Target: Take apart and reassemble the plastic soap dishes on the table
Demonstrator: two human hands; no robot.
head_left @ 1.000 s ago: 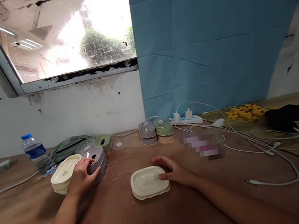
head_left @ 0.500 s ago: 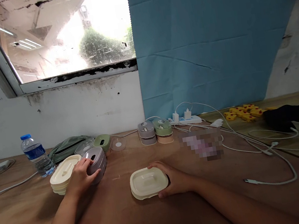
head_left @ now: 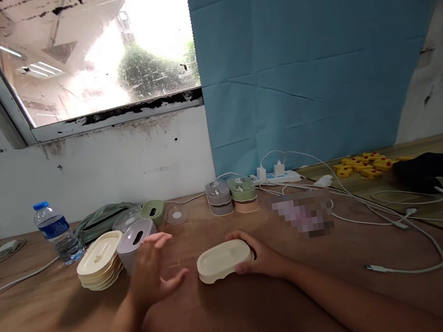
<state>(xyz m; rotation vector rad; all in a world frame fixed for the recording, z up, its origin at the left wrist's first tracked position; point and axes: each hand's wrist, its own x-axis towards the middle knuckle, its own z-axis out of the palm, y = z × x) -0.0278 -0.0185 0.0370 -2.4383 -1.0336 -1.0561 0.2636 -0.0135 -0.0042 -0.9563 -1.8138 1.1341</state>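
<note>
My right hand (head_left: 259, 257) grips the right end of a shallow, cream, rounded plastic lid (head_left: 219, 260), with fingers behind it and thumb at the front. The lid is slightly tilted over the middle of the table. My left hand (head_left: 154, 272) is open, fingers and thumb spread toward the lid without touching it. Just behind the left hand are pale purple plastic boxes (head_left: 128, 251) with a dark slot on top, partly covered by the hand. Beside them, to the left, stands a stack of similar cream lids (head_left: 99, 259).
A water bottle (head_left: 58, 234) and a green pouch (head_left: 98, 222) stand at the back left. A green slotted piece (head_left: 153, 211) and two-tier boxes (head_left: 243, 192) are near the wall. White cables (head_left: 410, 272), a power strip (head_left: 286, 176) and yellow pieces (head_left: 366, 164) lie right.
My left hand has let go of the purple boxes and moved right, fingers opening. My right hand has shifted the cream lid slightly right and tilted it.
</note>
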